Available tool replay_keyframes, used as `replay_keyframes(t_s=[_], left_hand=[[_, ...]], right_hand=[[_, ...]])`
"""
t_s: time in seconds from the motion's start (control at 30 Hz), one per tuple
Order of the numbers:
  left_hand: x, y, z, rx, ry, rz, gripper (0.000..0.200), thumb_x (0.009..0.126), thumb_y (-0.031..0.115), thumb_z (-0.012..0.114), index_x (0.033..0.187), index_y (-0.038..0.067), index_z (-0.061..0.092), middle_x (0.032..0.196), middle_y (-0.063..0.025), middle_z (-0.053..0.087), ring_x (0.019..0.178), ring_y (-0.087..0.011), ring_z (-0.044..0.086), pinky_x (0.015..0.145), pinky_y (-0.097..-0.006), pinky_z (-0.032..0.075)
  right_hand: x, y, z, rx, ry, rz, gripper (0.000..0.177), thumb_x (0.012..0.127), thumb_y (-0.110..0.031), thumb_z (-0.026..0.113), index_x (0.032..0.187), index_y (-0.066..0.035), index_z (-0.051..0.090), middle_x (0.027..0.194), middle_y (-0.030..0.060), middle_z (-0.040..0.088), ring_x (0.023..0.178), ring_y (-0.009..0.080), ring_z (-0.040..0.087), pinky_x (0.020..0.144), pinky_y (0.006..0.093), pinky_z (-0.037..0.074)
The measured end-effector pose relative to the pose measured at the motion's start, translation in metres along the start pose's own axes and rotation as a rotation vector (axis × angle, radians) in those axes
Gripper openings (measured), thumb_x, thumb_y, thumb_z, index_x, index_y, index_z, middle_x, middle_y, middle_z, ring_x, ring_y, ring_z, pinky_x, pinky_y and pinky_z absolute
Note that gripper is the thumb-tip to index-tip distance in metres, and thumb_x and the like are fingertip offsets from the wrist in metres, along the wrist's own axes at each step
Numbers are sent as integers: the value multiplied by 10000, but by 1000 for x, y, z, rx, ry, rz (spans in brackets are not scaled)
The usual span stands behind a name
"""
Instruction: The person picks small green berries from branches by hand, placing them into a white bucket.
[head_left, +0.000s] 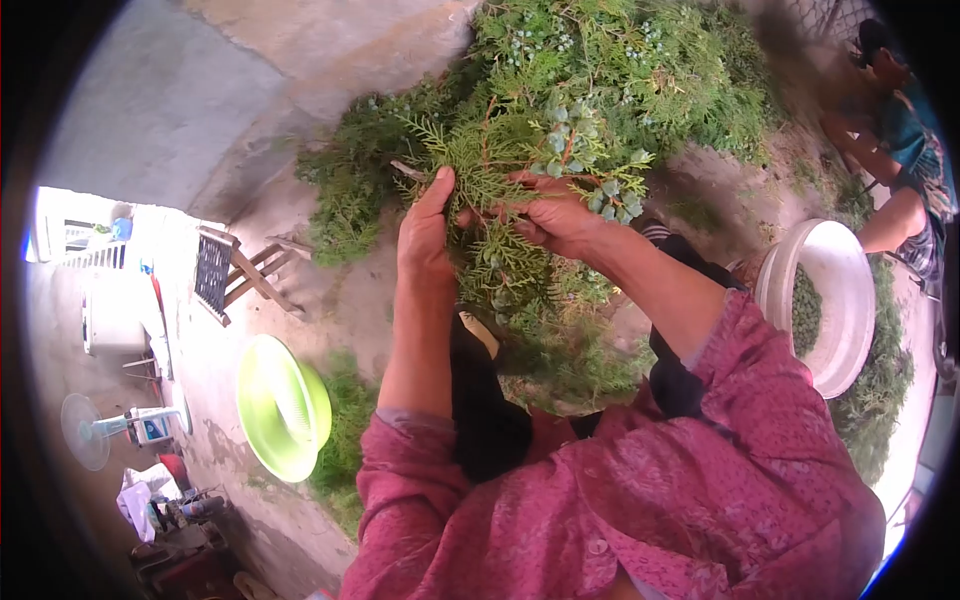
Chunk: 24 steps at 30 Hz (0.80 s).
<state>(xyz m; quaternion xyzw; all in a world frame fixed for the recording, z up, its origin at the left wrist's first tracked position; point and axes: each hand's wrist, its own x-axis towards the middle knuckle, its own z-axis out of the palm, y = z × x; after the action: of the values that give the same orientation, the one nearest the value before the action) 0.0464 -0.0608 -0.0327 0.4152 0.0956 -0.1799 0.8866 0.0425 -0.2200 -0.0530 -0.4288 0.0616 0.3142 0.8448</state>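
Note:
My left hand (427, 225) is closed around the stem end of a green conifer sprig (480, 165), its thumb lying on top. Flat, scaly leaves fan out between my two hands. My right hand (560, 213) grips the sprig from the other side, fingers bent among the twigs. Beside it, clusters of pale blue-green cones (612, 200) stick out past my knuckles. Leaves partly hide the fingertips of both hands. Just beyond lies a big heap of cut conifer branches (640, 90), many bearing the same small cones.
At right stands a white bucket (835, 310) with green cones inside. A lime-green basin (285, 410) is at left, near a folding stool (245, 270). Another person (905, 150) sits at far right. Loose greenery (575, 360) lies between my legs. A fan (88, 430) stands far left.

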Motion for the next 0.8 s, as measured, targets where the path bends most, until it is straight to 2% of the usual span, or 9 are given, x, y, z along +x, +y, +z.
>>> replay_keyframes(t_s=[0.07,0.13,0.27,0.33,0.5,0.57,0.67,0.7,0.8], left_hand=[[-12,2,31,54,251,41,178,852,219,540,939,66,568,765,-15,585,531,-94,446,476,-231,386],[-13,1,26,66,202,41,187,853,219,537,951,62,568,773,-18,591,535,-93,453,476,-231,386],[-6,-3,10,58,121,54,187,852,218,538,943,58,573,775,-16,594,538,-88,457,479,-228,385],[-4,-3,7,13,131,57,172,849,210,543,923,59,577,768,-13,591,535,-88,451,476,-227,380],[-10,0,18,31,193,83,129,833,178,563,882,60,577,769,-8,582,563,-97,474,466,-233,371],[-16,2,28,171,212,270,131,820,166,572,884,51,573,792,-30,586,622,-119,518,481,-241,393],[-23,6,38,125,383,250,181,825,213,576,933,69,584,806,-1,576,649,-99,502,528,-224,396],[-22,7,33,101,381,247,181,825,213,576,933,69,584,806,-1,576,649,-99,502,528,-224,396],[-16,18,11,107,397,362,229,811,228,592,957,52,577,863,-24,570,694,-132,503,569,-260,424]], right_hand=[[0,3,0,3,27,12,524,761,-75,651,1188,-98,347,843,25,610,537,53,507,383,150,316],[4,11,-3,6,-95,-105,373,737,-150,685,1032,-148,457,704,-43,569,451,18,402,369,166,236],[-1,5,-1,-28,1,-126,379,724,-145,693,1024,-149,460,712,-48,575,462,13,403,380,157,240],[-6,-6,-1,-78,-21,-90,527,714,-134,701,1136,-69,392,821,12,615,582,38,535,406,155,328],[-1,-7,-7,-263,7,-45,562,700,-146,714,1159,-41,409,865,33,617,687,63,557,522,204,402],[2,6,-13,-315,245,-104,509,718,-111,688,1153,-47,434,879,55,605,711,99,557,563,233,427],[-4,4,-7,-279,359,-83,395,741,-42,620,1110,-66,479,868,66,590,726,134,550,610,263,447],[-4,7,-12,-203,340,-186,188,763,-39,550,945,-79,532,728,29,545,574,108,497,502,230,405],[-26,5,-40,4,122,-2,104,766,-80,559,860,-40,542,605,-7,460,414,64,346,360,212,224]])
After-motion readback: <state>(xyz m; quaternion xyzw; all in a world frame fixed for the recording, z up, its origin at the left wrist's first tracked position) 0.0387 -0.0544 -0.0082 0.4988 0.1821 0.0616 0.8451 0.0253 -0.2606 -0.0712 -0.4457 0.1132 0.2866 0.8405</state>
